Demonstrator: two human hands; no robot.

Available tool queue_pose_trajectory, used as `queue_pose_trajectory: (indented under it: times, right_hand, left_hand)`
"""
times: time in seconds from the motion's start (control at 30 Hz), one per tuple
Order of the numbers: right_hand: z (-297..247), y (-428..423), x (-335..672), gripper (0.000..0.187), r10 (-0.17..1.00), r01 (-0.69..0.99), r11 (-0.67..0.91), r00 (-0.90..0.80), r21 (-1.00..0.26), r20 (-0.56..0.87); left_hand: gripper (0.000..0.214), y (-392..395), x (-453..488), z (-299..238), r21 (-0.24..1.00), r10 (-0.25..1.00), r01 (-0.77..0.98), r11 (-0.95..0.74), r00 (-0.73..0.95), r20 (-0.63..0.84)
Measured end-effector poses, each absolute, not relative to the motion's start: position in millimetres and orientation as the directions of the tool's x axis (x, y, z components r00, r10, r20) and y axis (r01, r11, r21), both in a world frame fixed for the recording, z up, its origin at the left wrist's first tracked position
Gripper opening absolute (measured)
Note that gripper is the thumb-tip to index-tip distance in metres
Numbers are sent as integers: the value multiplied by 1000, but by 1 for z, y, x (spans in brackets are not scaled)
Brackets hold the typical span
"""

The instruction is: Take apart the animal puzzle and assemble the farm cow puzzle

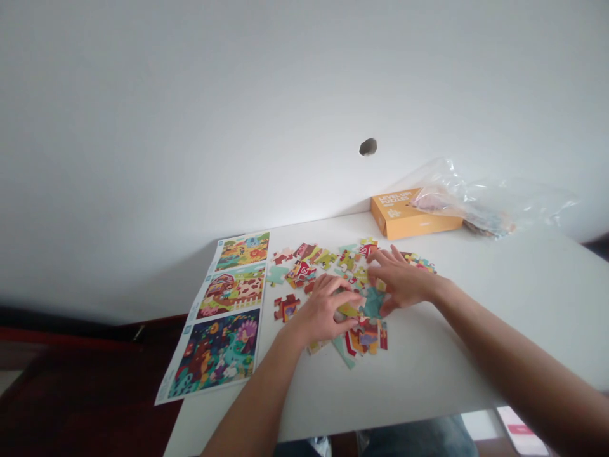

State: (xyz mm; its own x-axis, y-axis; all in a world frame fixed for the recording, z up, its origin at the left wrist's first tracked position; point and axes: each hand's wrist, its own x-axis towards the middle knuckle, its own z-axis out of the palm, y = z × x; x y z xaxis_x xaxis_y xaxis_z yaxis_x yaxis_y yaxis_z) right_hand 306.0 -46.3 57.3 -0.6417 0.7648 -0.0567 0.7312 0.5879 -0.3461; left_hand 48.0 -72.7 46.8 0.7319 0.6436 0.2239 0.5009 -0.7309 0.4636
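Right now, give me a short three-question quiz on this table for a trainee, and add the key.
1. True or false: the plastic bag overlaps one end of the orange box.
2. Which is nearer the box: the left hand or the right hand?
3. How many scenes are printed on the sheet beside the puzzle pieces?

Key:
1. True
2. Right hand
3. Three
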Motion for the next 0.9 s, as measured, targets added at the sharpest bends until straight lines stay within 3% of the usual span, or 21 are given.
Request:
queue_pose_trajectory:
  times: [0.2,0.37,0.9]
  right_hand:
    - [62,-41,314,42,798,746,576,-601,-335,33]
    - [63,-40,314,8,732,652,664,-666,-365,143]
    - [59,-43,316,31,759,697,609,-651,-379,22]
  left_hand:
    - [44,-70,45,43,473,697,545,-692,676,239]
    - [44,-70,43,41,479,700,542,-690,669,251]
    - [41,-72,42,45,468,679,524,-711,683,267]
